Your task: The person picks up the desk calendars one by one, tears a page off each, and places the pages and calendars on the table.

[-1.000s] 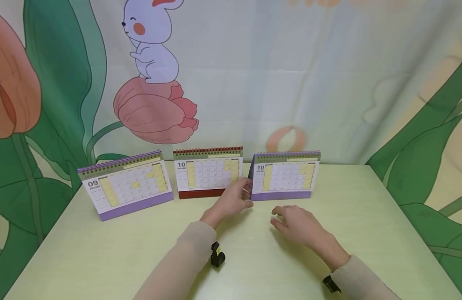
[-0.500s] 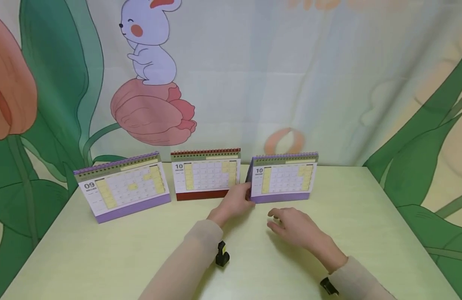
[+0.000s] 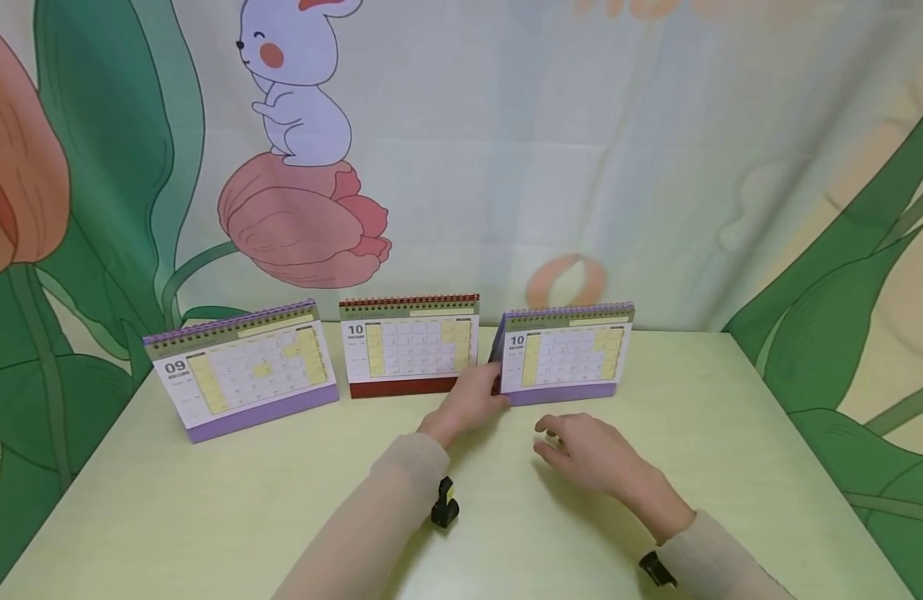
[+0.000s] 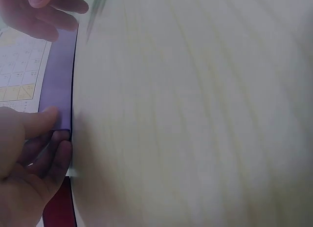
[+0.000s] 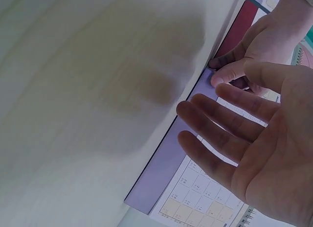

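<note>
My left hand [image 3: 467,402] pinches the lower left corner of the right-hand purple desk calendar [image 3: 562,360], which stands upright showing month 10. In the left wrist view, the thumb lies on the front of its purple base strip [image 4: 59,85] and the fingers tuck behind the edge. My right hand [image 3: 592,450] hovers in front of that calendar, apart from it, with loosely bent fingers holding nothing; the right wrist view shows its fingers [image 5: 220,139] spread. Just left of my left hand stands a red desk calendar [image 3: 409,387], also on month 10, its lower right corner hidden.
Farther left, another purple desk calendar [image 3: 244,375], showing month 09, stands turned at an angle. All three stand toward the back of the pale table [image 3: 281,508]. A printed curtain [image 3: 461,167] with a rabbit and tulips hangs behind.
My left hand has shifted slightly right and closed on the corner of the right-hand purple calendar. The right hand has barely moved; the whole head view has drifted a little.
</note>
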### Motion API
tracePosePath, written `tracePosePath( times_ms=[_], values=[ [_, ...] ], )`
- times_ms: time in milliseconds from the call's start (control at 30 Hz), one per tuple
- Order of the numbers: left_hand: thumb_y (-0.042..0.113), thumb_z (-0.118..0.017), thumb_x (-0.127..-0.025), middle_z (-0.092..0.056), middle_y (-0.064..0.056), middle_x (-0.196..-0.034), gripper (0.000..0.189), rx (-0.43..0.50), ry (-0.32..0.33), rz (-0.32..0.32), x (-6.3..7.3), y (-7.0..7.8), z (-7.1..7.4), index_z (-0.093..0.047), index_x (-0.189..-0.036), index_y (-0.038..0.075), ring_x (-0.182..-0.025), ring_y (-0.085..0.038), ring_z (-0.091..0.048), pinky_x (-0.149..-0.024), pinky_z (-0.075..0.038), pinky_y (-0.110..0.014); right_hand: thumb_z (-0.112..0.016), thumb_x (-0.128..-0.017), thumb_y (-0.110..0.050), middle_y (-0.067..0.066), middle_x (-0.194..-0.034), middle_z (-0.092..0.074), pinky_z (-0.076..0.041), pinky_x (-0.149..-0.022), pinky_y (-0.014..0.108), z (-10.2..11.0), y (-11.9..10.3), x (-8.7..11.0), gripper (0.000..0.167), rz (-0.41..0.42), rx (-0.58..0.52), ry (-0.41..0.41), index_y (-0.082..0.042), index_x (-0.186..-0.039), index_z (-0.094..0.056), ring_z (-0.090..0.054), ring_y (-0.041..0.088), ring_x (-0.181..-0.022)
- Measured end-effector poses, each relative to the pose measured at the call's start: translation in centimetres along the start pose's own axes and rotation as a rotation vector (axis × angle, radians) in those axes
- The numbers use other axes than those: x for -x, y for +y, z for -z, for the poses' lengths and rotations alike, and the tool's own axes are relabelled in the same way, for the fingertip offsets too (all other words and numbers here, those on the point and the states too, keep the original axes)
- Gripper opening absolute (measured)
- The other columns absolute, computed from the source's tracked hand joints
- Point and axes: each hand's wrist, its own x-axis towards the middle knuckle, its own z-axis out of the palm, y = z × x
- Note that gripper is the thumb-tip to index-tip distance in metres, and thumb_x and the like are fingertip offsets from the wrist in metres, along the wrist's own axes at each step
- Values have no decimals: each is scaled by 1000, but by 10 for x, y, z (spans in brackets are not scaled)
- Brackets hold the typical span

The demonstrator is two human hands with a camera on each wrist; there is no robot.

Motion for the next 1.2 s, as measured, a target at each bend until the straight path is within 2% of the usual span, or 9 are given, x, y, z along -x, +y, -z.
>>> tracePosePath(
  times_ms=[167,400,600,667,767,900,967,1200],
  values=[
    [5,-74,-93,-71,-12,-117,32,27,-10,1,1,0,0,-67,-124,1,-100,-19,-61,-96,-50,-38,-68,-100,-21,6,-104,-75,-57,-80,45,2,0,0,21,-4,-5,-7,-8,-115,-72,-71,24,-95],
    [2,-72,-94,-70,-13,-121,31,58,16,-25,0,-4,-1,-66,-125,0,-108,-20,-61,-100,-49,-36,-68,-100,-22,5,-103,-75,-57,-80,44,3,3,1,20,-3,-3,-15,-8,-114,-72,-71,23,-94],
    [0,-71,-94,-60,-17,-139,53,132,48,-50,4,-7,2,-51,-143,1,-131,-27,-53,-112,-40,-40,-69,-99,-22,5,-104,-75,-57,-82,45,4,4,1,21,-13,-13,-10,-8,-115,-73,-70,23,-94],
    [0,-71,-94,-59,-16,-141,58,159,63,-55,6,-7,3,-47,-146,2,-134,-28,-51,-113,-39,-40,-69,-99,-21,6,-104,-75,-57,-82,45,4,4,2,22,-10,-13,-7,-8,-115,-72,-70,23,-95],
    [-2,-70,-93,-62,-16,-133,56,204,77,-70,7,-6,5,-48,-144,2,-125,-28,-57,-109,-44,-40,-68,-99,-22,6,-104,-75,-57,-83,45,4,5,2,22,-10,-8,-5,-8,-116,-72,-70,23,-95],
    [-8,-68,-92,-64,-12,-116,47,265,78,-87,8,-5,5,-51,-134,2,-103,-22,-62,-92,-53,-34,-68,-99,-22,6,-104,-75,-57,-82,45,4,6,2,22,-16,-8,-10,-8,-116,-72,-70,23,-94],
    [-10,-67,-91,-63,-11,-113,47,281,77,-86,8,-4,5,-51,-134,3,-99,-21,-61,-88,-54,-32,-68,-99,-22,6,-104,-75,-57,-82,45,4,6,2,23,-18,-12,-13,-7,-116,-72,-70,23,-94],
    [-8,-61,-93,-61,-14,-126,60,302,74,-57,11,-3,5,-38,-149,1,-103,-20,-60,-88,-53,-32,-68,-100,-21,7,-106,-75,-57,-83,45,6,5,3,23,-22,-29,-12,-6,-117,-72,-71,24,-95]
  ],
)
